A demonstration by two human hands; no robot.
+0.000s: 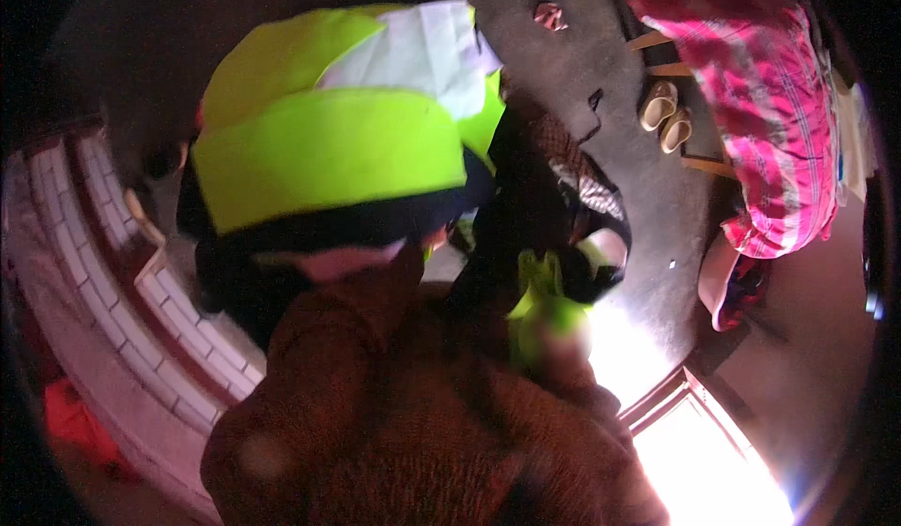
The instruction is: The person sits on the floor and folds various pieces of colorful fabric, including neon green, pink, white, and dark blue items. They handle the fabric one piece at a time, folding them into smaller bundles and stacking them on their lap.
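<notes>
Both hands were hidden under the neon-yellow garment (328,146), grip indeterminable; supporting its black hem (319,226) evenly seemed advisable.

No packages, labels, signs — or screens — visible.

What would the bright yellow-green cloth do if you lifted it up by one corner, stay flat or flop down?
The yellow-green cloth would probably flop: it already lies folded over in soft layers with creased edges. It looks thin, so likely light for its size. The white piece on top may slide off. The hands are too blurred to place.
</notes>
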